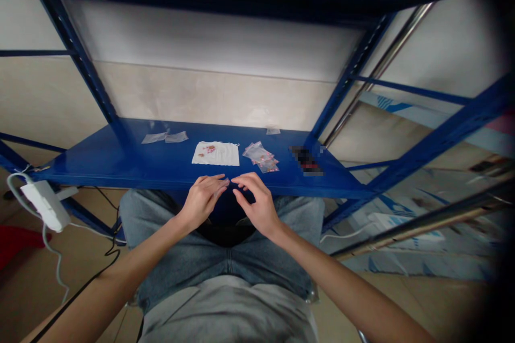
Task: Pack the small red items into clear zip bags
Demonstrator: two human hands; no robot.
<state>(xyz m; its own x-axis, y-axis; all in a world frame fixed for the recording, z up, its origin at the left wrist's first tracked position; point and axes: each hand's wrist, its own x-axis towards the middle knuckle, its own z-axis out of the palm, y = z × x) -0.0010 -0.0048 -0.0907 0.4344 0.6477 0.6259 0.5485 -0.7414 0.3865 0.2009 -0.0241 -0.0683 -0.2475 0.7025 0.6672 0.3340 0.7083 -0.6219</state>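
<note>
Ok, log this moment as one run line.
left hand: pinching clear plastic piece | right hand: fingertips beside it | at: blue steel shelf

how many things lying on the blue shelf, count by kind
flat clear plastic bags: 3
white sheet with red print: 1
pile of small printed bags: 1 (bags in it too overlapped to count)
blurred dark item: 1
total: 6

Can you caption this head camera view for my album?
Left hand and right hand meet by a blue shelf with clear bags and a white sheet.
</note>
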